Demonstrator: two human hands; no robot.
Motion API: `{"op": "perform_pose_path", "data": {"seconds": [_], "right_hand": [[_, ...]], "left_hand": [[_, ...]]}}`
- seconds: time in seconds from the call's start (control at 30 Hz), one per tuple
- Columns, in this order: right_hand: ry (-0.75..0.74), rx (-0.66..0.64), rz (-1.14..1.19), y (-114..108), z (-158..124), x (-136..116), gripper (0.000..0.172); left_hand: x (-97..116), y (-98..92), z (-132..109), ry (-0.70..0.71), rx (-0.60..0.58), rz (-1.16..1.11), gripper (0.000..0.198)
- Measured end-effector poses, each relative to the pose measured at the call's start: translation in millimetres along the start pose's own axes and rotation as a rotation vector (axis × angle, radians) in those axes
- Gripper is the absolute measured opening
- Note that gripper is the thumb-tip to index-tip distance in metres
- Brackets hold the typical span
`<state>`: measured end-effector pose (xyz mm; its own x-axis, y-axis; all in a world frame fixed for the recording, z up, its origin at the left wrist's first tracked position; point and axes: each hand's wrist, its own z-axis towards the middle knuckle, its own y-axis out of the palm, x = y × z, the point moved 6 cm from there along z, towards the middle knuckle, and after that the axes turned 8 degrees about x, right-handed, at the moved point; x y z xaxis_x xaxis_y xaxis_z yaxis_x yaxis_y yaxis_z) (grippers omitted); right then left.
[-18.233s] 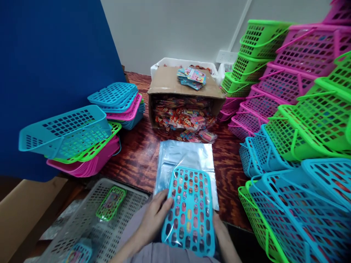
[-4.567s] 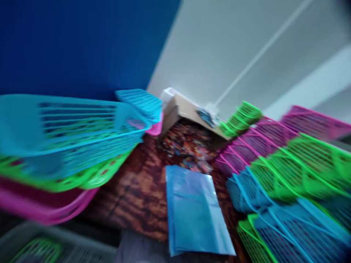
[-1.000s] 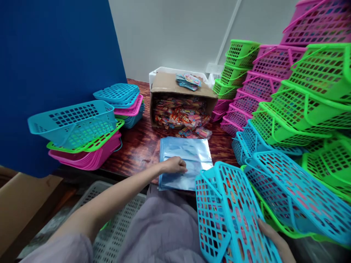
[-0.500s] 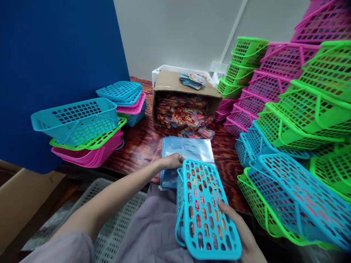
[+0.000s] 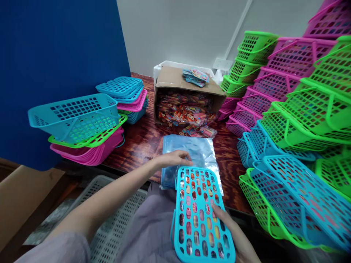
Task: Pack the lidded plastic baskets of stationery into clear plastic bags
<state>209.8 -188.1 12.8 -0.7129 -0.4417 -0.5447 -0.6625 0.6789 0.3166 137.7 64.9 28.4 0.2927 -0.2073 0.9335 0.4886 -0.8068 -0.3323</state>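
Observation:
A blue plastic basket (image 5: 203, 197) with a slotted lid is held over my lap, its lid facing up toward me. Small colourful packets show through the slots. My right hand (image 5: 233, 232) grips the basket's right side, thumb on the lid and the other fingers hidden beneath. Just beyond the basket's far edge is my left hand (image 5: 177, 158), fingers loosely bent and apart, with nothing seen in them. It hovers over or rests on a pile of clear plastic bags (image 5: 189, 144) on the table; contact is hard to judge.
An open cardboard box (image 5: 170, 78) of small packets lies on the wooden table (image 5: 139, 140), more packets on top. Nested baskets (image 5: 90, 146) stand at left beside a blue panel (image 5: 63, 47). Filled green, pink and blue baskets (image 5: 285, 87) tower at right. A grey crate (image 5: 115, 226) sits below left.
My left hand has come off the basket's far corner and its fingers have loosened. The basket, still in my right hand, has moved slightly left and down, its lid turned more toward me.

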Motion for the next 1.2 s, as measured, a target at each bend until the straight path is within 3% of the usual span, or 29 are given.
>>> {"op": "perform_pose_path", "data": {"seconds": [0.13,0.27,0.43,0.53,0.7,0.83,0.97,1.07,1.2], "right_hand": [[0.005,0.005,0.022,-0.4,0.0,1.5,0.086],[-0.101,0.023,-0.057,-11.1,19.2,-3.9,0.085],[-0.204,0.044,-0.156,-25.9,48.4,-9.8,0.057],[-0.208,0.035,-0.147,-24.5,52.0,-8.1,0.050],[-0.252,0.075,-0.122,-19.3,42.7,-11.1,0.050],[-0.240,0.011,-0.154,-23.3,35.4,-17.9,0.058],[-0.303,0.029,-0.203,-29.8,31.5,-25.1,0.062],[-0.340,0.007,-0.180,-22.3,26.0,-25.0,0.068],[-0.280,-0.051,-0.127,-3.3,4.1,-24.8,0.083]], "left_hand": [[11.4,-4.1,-1.2,0.017,0.078,0.190,0.033],[23.3,-8.2,-2.7,0.060,0.152,0.415,0.029],[29.7,-11.0,-27.8,0.126,0.254,0.631,0.038],[22.1,-7.6,-48.3,0.117,0.356,0.754,0.037],[0.3,-2.7,-62.9,0.007,0.455,0.589,0.018],[-2.7,-1.0,-61.7,0.029,0.423,0.477,0.013],[-1.1,0.2,-62.6,0.030,0.402,0.384,0.009],[-3.7,3.1,-63.1,-0.005,0.380,0.322,0.007],[-18.6,11.1,-61.0,-0.100,0.293,0.198,0.008]]}}
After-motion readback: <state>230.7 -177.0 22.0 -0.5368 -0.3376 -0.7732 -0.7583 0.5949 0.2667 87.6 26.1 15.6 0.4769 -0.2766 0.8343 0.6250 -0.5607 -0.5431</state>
